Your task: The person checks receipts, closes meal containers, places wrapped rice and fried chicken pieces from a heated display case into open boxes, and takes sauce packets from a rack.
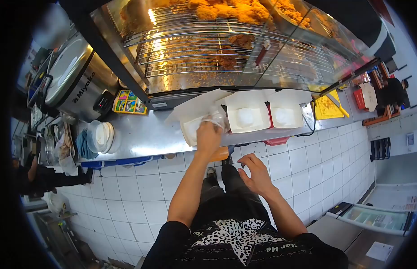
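Note:
My left hand (209, 132) reaches down into the leftmost open paper box (189, 136), fingers closed around something pale and partly see-through, blurred there. Beside it stand a middle paper box (235, 127) and a right paper box (294, 123), lids folded back. In each of these two lies a rounded white mound, which looks like rice. Below my left wrist, an orange cylinder (220, 154) shows at the counter's front edge, partly hidden. My right hand (257, 175) hangs in front of the counter above the floor, thumb and fingers apart, holding nothing.
Behind the boxes stands a glass warmer with fried chicken (208, 12) on wire racks (181, 60). A steel Miyako cooker (80, 85), plastic tubs (100, 136) and a blue cloth (83, 144) are left. A knife (337, 105) rests on a yellow board (327, 110) right. Other people stand at both sides.

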### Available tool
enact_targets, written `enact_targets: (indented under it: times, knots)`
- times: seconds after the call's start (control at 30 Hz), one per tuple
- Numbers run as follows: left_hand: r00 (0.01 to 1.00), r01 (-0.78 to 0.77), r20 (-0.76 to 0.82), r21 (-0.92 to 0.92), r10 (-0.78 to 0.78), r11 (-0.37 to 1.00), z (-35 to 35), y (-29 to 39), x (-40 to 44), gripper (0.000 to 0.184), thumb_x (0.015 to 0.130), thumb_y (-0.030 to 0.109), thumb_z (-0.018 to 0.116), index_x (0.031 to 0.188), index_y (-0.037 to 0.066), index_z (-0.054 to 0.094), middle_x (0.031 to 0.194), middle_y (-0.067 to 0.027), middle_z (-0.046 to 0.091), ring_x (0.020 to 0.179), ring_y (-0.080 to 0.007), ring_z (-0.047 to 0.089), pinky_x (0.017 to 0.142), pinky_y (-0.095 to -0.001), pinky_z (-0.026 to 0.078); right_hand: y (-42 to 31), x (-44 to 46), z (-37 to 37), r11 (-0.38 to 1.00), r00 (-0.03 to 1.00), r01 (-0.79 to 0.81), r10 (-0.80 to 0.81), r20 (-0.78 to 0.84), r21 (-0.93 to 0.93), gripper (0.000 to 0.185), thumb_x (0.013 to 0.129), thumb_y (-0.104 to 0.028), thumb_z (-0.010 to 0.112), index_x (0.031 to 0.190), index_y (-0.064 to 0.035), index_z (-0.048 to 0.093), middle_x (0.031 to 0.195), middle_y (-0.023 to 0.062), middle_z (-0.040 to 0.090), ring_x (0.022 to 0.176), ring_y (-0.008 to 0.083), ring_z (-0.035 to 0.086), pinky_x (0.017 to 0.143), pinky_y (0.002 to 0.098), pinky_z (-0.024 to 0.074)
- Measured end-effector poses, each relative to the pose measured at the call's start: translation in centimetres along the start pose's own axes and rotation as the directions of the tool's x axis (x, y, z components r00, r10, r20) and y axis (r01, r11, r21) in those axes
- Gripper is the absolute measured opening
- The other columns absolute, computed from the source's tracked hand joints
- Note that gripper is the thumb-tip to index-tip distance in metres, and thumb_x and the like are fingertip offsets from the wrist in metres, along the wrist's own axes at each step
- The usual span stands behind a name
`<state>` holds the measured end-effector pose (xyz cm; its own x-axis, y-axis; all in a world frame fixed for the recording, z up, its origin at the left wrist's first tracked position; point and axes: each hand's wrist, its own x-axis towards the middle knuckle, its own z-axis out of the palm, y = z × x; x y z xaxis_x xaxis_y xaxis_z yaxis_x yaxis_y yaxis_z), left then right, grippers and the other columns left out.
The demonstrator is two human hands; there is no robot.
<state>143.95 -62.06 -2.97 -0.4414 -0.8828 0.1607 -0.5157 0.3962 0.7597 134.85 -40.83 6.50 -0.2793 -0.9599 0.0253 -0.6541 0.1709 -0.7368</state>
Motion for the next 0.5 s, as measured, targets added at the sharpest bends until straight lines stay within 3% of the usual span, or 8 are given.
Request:
enact_targets:
  times: [0.03, 0.23, 0.33, 0.43, 0.5]
  knots:
    - [0.998, -0.021, -0.054, -0.032, 0.019, 0.999, -0.5, -0.5, 0.2, 0.038, 0.088, 0.019, 0.068, 0.113, -0.009, 0.065, 0.111, -0.03, 0.068, 0.099, -0.0457, 0.068, 0.089, -0.0508, 0.055, 0.1, -0.1, 0.1, 1.0, 1.0, -0.001, 0.001, -0.003, -0.008, 0.024, 0.089, -0.009, 0.071, 0.111, -0.0017, 0.064, 0.111, 0.0148, 0.061, 0.102, 0.0369, 0.063, 0.089, 0.0447, 0.0511]
    - [0.967, 0.25, 0.031, -0.305, -0.253, 0.919, -3.2, -2.3, -0.1, 0.037, 0.086, 0.014, 0.066, 0.116, -0.007, 0.063, 0.108, -0.0278, 0.07, 0.097, -0.0476, 0.068, 0.089, -0.0486, 0.054, 0.2, -0.4, 0.4, 0.999, 1.0, 0.0, 0.0, 0.0, -0.037, 0.025, 0.09, -0.01, 0.071, 0.113, -0.0024, 0.064, 0.111, 0.0144, 0.061, 0.101, 0.0365, 0.063, 0.088, 0.0449, 0.0515]
    - [0.962, 0.179, 0.216, -0.023, -0.17, 0.984, -4.6, -1.1, -0.6, 0.038, 0.083, 0.01, 0.069, 0.117, -0.006, 0.063, 0.106, -0.0255, 0.069, 0.099, -0.0464, 0.067, 0.09, -0.0498, 0.054, 0.3, -0.2, 0.8, 0.997, 0.999, 0.028, -0.029, -0.015, -0.074, 0.023, 0.09, -0.009, 0.071, 0.112, -0.0033, 0.065, 0.11, 0.0139, 0.063, 0.099, 0.035, 0.065, 0.086, 0.0425, 0.0535]
    - [0.994, -0.092, 0.073, 0.239, 0.076, 0.967, -3.2, -1.2, -1.5, 0.04, 0.08, 0.009, 0.073, 0.117, -0.004, 0.065, 0.106, -0.0242, 0.069, 0.103, -0.0453, 0.066, 0.09, -0.0507, 0.055, 0.3, 0.0, 0.9, 0.995, 0.998, 0.053, -0.056, -0.03, -0.082, 0.023, 0.09, -0.009, 0.072, 0.112, -0.0037, 0.065, 0.11, 0.0139, 0.062, 0.1, 0.0355, 0.065, 0.087, 0.043, 0.053]
    - [0.992, -0.114, 0.078, 0.228, 0.098, 0.967, -2.8, -1.6, -1.8, 0.041, 0.079, 0.008, 0.074, 0.117, -0.004, 0.066, 0.107, -0.0237, 0.068, 0.107, -0.0451, 0.064, 0.092, -0.0508, 0.055, 0.2, 0.3, 0.5, 0.995, 0.997, 0.061, -0.064, -0.031, -0.081, 0.024, 0.089, -0.009, 0.072, 0.112, -0.0037, 0.065, 0.111, 0.014, 0.062, 0.101, 0.0358, 0.064, 0.087, 0.0429, 0.0528]
